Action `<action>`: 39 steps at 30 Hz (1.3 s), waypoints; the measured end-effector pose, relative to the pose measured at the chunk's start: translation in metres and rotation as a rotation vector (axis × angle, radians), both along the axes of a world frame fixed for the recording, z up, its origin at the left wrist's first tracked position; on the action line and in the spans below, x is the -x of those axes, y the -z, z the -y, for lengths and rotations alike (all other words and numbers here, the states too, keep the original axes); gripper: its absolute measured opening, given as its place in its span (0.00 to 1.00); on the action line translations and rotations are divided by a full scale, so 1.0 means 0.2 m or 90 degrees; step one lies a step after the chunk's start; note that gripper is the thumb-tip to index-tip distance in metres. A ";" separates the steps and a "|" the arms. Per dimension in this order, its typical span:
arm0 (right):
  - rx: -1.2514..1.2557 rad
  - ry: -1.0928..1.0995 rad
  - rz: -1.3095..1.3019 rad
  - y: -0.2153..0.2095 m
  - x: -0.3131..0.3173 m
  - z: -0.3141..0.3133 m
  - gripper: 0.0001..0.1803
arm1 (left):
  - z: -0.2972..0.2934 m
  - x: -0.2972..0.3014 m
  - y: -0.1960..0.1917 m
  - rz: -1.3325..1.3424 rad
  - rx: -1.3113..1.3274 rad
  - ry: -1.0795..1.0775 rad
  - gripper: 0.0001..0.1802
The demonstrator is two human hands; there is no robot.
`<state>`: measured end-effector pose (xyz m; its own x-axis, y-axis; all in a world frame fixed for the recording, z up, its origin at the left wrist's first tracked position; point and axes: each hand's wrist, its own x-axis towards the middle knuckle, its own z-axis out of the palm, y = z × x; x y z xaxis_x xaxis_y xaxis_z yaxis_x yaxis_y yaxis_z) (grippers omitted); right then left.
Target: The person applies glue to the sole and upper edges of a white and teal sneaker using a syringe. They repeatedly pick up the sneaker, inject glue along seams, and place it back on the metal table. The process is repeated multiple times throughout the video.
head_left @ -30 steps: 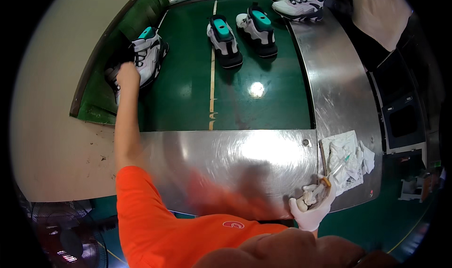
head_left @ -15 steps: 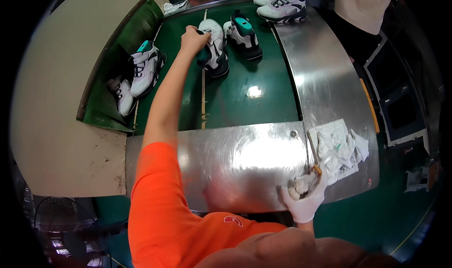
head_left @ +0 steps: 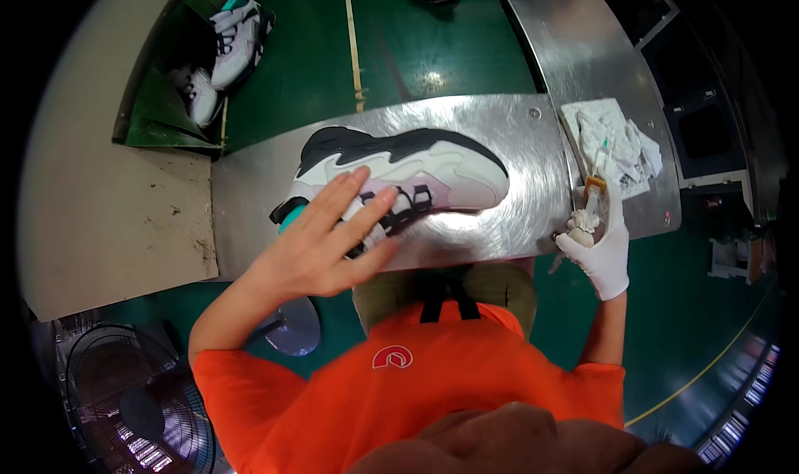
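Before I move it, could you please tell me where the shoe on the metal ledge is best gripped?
Probably by the ankle collar, coming from the person's near left. The shoe lies on its side on the metal ledge, dark sole facing away, toe to the right, leaving the collar toward that side; the bare left hand lies over its upper.

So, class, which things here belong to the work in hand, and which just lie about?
In use:
shoe under left hand
white wad in gloved right hand
perhaps crumpled white material

Seemingly lying about:
fan
shoes, upper left
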<state>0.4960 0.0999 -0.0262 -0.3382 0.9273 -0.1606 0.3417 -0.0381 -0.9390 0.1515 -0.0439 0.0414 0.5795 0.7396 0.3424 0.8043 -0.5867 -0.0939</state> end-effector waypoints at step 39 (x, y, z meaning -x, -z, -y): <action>0.459 -0.207 -0.585 0.08 0.00 -0.21 0.52 | 0.08 -0.13 0.00 0.059 0.126 -0.198 0.14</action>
<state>0.4962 0.1410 -0.0428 -0.7975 0.5749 -0.1831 -0.3502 -0.6882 -0.6354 0.1775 -0.0603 0.0415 0.2897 0.9324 0.2160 0.9467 -0.3123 0.0784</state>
